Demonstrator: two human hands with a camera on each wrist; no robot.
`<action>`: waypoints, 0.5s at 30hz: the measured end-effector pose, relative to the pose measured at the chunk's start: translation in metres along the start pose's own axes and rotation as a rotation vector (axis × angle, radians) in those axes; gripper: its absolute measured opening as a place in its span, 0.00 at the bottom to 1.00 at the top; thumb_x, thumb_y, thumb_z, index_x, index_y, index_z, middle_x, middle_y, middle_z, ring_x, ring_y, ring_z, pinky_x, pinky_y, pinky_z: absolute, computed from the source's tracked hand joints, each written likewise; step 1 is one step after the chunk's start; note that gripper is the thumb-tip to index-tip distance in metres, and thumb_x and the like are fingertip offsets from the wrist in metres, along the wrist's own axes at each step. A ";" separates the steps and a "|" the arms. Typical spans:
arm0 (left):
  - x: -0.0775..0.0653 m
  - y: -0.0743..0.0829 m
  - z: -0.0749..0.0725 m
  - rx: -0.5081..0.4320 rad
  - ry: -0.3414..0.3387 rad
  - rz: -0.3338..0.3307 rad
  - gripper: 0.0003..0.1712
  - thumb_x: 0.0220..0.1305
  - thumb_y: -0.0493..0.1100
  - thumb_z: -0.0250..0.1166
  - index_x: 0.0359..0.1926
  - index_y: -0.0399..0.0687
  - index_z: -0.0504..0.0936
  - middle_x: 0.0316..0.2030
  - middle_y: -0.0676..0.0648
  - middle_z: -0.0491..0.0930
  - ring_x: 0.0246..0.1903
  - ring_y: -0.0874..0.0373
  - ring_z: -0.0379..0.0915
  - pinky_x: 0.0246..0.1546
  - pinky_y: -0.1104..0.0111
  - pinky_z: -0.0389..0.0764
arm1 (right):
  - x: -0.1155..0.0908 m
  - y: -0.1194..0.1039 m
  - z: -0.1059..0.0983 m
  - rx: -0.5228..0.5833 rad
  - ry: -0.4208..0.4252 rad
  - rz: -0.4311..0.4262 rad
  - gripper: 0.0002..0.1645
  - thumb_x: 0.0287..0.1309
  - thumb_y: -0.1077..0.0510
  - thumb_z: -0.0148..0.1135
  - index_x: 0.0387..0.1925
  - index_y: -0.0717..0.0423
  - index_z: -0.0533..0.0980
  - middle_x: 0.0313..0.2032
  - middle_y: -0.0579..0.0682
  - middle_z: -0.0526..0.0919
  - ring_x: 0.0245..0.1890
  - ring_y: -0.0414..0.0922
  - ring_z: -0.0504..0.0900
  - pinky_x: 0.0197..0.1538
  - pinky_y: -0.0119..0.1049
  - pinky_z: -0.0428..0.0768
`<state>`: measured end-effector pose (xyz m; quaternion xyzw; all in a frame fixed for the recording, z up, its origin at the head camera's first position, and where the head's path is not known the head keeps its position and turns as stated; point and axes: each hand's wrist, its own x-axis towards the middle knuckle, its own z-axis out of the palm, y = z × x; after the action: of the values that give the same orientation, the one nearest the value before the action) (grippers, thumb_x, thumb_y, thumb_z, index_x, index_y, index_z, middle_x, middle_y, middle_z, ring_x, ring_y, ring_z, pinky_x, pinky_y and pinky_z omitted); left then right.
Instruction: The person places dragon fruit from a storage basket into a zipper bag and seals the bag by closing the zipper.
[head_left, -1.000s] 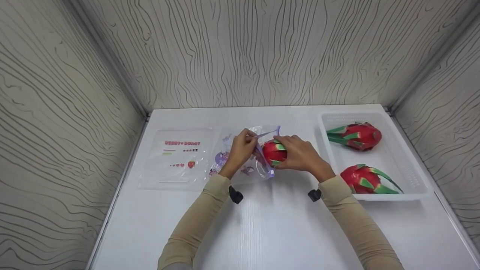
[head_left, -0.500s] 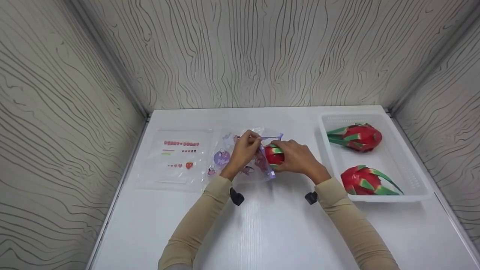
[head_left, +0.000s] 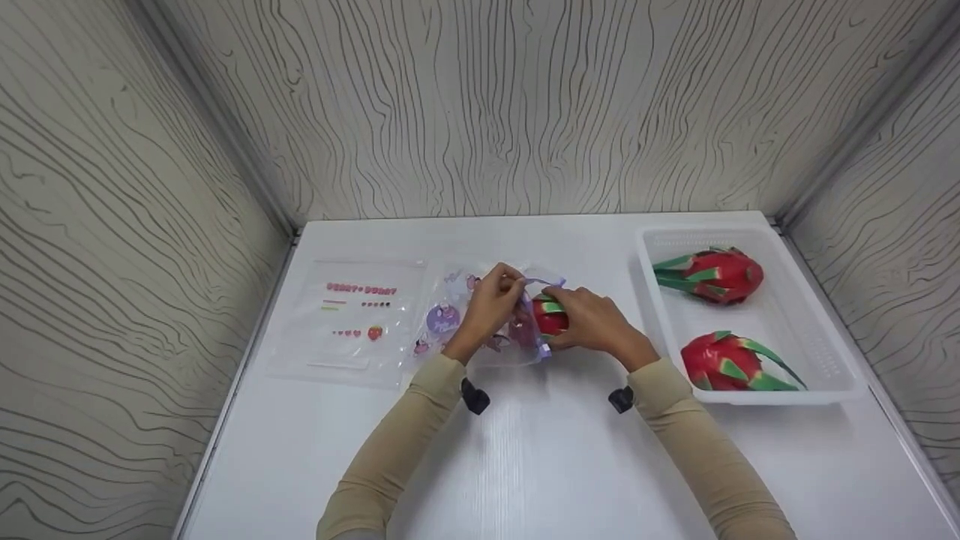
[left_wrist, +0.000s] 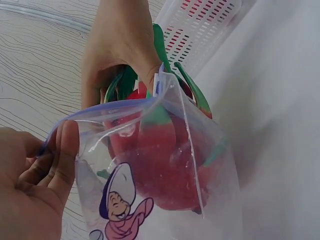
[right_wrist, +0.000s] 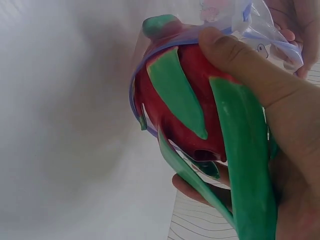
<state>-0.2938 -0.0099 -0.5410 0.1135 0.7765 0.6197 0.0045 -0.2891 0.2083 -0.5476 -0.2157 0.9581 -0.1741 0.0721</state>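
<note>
My left hand [head_left: 491, 307] pinches the purple-edged mouth of a clear zip bag [left_wrist: 215, 215] printed with cartoon figures. In my right hand [head_left: 600, 319] is a red dragon fruit [right_wrist: 192, 70] with green leaf-like scales, gripped between thumb and fingers. Its rounded end sits inside the bag mouth, and the purple rim passes around its body in the right wrist view. The long green leaves [right_wrist: 245, 160] stick out of the bag on the palm side. In the head view the hands cover part of the fruit.
A second clear bag [head_left: 352, 352] with red printing lies flat at the left of the white table [head_left: 570, 465]. On the right stands a white plastic basket [head_left: 840, 360] holding two more dragon fruits [head_left: 724, 276]. Patterned panels [head_left: 480, 112] enclose the back and sides.
My right hand has shifted slightly left with the dragon fruit, which has gone further into the bag mouth. My left hand keeps its pinch and has moved a little right with the bag edge.
</note>
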 end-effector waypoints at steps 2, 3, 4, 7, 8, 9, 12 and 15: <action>0.000 -0.001 0.001 -0.009 -0.005 0.003 0.07 0.81 0.40 0.60 0.49 0.40 0.79 0.34 0.41 0.88 0.23 0.61 0.77 0.25 0.72 0.81 | 0.000 0.000 0.001 0.016 -0.010 0.012 0.57 0.50 0.41 0.85 0.76 0.51 0.67 0.57 0.59 0.82 0.56 0.55 0.82 0.58 0.60 0.85; 0.000 -0.001 0.001 -0.016 -0.009 0.006 0.07 0.81 0.40 0.59 0.49 0.40 0.79 0.34 0.40 0.88 0.23 0.61 0.78 0.25 0.69 0.83 | 0.001 0.001 0.002 0.025 -0.014 0.016 0.57 0.50 0.41 0.85 0.76 0.52 0.67 0.58 0.59 0.82 0.57 0.55 0.82 0.59 0.60 0.84; 0.000 -0.002 0.002 -0.022 -0.011 0.008 0.07 0.81 0.39 0.59 0.49 0.39 0.79 0.34 0.40 0.88 0.22 0.61 0.78 0.26 0.65 0.86 | 0.001 0.001 0.002 0.033 -0.017 0.021 0.57 0.50 0.41 0.85 0.76 0.52 0.67 0.59 0.59 0.82 0.58 0.56 0.82 0.60 0.60 0.84; -0.001 -0.002 0.003 -0.046 -0.025 0.005 0.07 0.81 0.39 0.59 0.49 0.39 0.78 0.34 0.40 0.88 0.22 0.60 0.80 0.31 0.50 0.90 | 0.001 0.002 0.003 0.038 -0.016 0.013 0.55 0.51 0.42 0.84 0.76 0.52 0.67 0.59 0.59 0.82 0.58 0.56 0.81 0.60 0.60 0.83; -0.002 -0.002 0.003 -0.048 -0.027 0.001 0.07 0.81 0.40 0.59 0.49 0.39 0.78 0.34 0.41 0.88 0.21 0.60 0.81 0.31 0.48 0.90 | 0.000 0.003 0.004 0.036 -0.015 0.007 0.55 0.52 0.42 0.84 0.76 0.52 0.68 0.60 0.59 0.82 0.59 0.56 0.81 0.60 0.61 0.83; -0.002 -0.002 0.003 -0.046 -0.027 -0.001 0.07 0.81 0.40 0.59 0.49 0.39 0.78 0.33 0.43 0.88 0.21 0.60 0.81 0.31 0.49 0.90 | 0.000 0.003 0.004 0.034 -0.013 0.001 0.55 0.52 0.42 0.84 0.76 0.52 0.68 0.60 0.59 0.82 0.58 0.56 0.81 0.60 0.61 0.83; -0.003 -0.003 0.004 -0.034 -0.026 -0.014 0.07 0.81 0.41 0.59 0.49 0.40 0.78 0.33 0.47 0.87 0.22 0.61 0.80 0.28 0.59 0.89 | -0.001 0.004 0.005 0.021 -0.008 -0.017 0.53 0.53 0.41 0.83 0.76 0.51 0.68 0.61 0.59 0.83 0.59 0.57 0.82 0.60 0.62 0.83; -0.003 -0.004 0.004 -0.033 -0.030 -0.014 0.08 0.82 0.41 0.59 0.50 0.40 0.78 0.32 0.47 0.86 0.22 0.62 0.80 0.26 0.68 0.86 | -0.003 0.005 0.006 0.009 0.009 -0.039 0.53 0.53 0.41 0.82 0.76 0.50 0.70 0.63 0.58 0.83 0.59 0.57 0.83 0.59 0.63 0.83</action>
<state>-0.2908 -0.0073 -0.5459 0.1175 0.7668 0.6307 0.0222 -0.2874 0.2118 -0.5547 -0.2331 0.9533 -0.1806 0.0655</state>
